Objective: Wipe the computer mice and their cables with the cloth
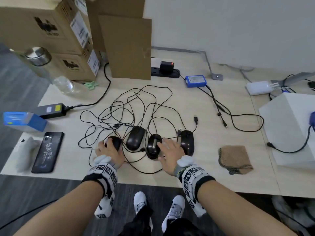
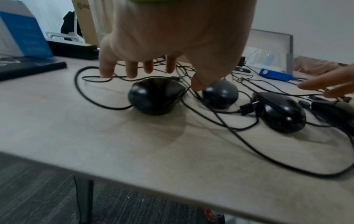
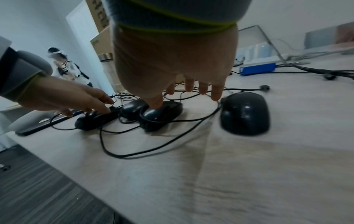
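Several black wired mice lie in a row near the table's front edge, their cables (image 1: 136,103) tangled behind them. My left hand (image 1: 109,148) spreads over the leftmost mouse (image 1: 115,142), fingers straight and pointing down around it (image 2: 155,95); the left hand (image 2: 166,68) grips nothing. My right hand (image 1: 170,149) is open between the third mouse (image 1: 153,148) and the rightmost mouse (image 1: 187,142). This right hand (image 3: 178,94) has its thumb on the third mouse (image 3: 161,115). The brown cloth (image 1: 235,159) lies folded at the right, untouched.
A phone (image 1: 47,152), a blue box (image 1: 23,120) and a black power brick (image 1: 52,110) sit at the left. Cardboard boxes (image 1: 129,48), a glass bottle (image 1: 44,65), a power strip (image 1: 165,70) and a blue adapter (image 1: 196,80) line the back. A white box (image 1: 288,126) stands right.
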The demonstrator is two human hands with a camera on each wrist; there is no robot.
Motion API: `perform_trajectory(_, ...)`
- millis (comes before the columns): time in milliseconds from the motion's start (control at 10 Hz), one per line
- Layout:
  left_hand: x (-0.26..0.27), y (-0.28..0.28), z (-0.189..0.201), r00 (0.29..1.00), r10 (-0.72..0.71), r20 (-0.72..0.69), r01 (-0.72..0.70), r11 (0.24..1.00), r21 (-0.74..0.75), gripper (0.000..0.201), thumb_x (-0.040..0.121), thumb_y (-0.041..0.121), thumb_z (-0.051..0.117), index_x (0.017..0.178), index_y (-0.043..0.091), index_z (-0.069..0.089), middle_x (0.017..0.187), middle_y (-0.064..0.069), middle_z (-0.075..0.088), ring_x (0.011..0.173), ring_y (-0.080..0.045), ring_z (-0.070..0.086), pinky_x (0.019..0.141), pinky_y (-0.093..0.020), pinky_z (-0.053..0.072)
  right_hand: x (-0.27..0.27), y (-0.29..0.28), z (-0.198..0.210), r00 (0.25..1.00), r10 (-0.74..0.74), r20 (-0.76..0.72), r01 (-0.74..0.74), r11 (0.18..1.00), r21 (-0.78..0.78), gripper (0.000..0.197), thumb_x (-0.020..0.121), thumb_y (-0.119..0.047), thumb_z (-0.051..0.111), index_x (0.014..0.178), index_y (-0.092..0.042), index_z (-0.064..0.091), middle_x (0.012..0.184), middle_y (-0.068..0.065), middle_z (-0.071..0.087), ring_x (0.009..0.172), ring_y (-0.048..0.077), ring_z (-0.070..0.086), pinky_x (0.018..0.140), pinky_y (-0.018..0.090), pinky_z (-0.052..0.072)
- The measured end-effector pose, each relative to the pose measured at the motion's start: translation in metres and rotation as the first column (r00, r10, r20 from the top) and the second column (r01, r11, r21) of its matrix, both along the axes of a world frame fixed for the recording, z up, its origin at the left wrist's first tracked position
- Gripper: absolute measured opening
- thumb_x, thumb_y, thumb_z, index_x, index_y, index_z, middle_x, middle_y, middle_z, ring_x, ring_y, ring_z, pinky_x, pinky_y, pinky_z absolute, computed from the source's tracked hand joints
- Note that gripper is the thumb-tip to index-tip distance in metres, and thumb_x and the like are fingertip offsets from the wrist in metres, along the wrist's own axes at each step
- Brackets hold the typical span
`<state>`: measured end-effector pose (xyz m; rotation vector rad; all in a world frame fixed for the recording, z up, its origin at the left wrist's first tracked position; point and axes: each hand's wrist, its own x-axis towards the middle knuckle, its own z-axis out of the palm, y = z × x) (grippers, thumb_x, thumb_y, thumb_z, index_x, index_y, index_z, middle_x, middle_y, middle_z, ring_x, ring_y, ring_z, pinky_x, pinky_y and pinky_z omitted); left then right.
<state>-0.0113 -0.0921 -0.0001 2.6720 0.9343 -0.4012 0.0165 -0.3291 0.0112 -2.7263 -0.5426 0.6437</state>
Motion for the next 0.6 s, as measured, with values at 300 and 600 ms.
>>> perform_trajectory(300, 0.035, 0.025, -0.005, 0.966, -0.177, -0.186, 0.175, 0.984, -0.029, 0.071, 0.098, 0.028, 0.045, 0.155, 0.027, 0.003, 0.16, -0.002, 0.01, 0.139, -0.029, 0.027, 0.108, -0.046, 0.038, 0.005, 0.008, -0.001, 0.993, -0.036, -0.109, 0.014, 0.982, -0.191, 0.067, 0.098, -0.047, 0.041, 0.155, -0.029, 0.011, 0.164, -0.003, 0.0, 0.15, 0.023, 0.002, 0.121, 0.046, 0.012)
perform_trajectory(600, 0.044, 0.014, 0.011, 0.961, -0.236, -0.147, 0.23, 0.972, -0.053, 0.066, 0.095, 0.048, 0.048, 0.15, 0.024, 0.021, 0.155, -0.007, 0.019, 0.131, -0.032, 0.038, 0.095, -0.046, 0.045, 0.017, -0.008, 0.012, 0.969, -0.241, -0.064, 0.235, 0.968, -0.085, 0.064, 0.096, -0.045, 0.047, 0.153, -0.027, 0.023, 0.163, 0.003, 0.009, 0.149, 0.025, 0.012, 0.119, 0.041, 0.022)
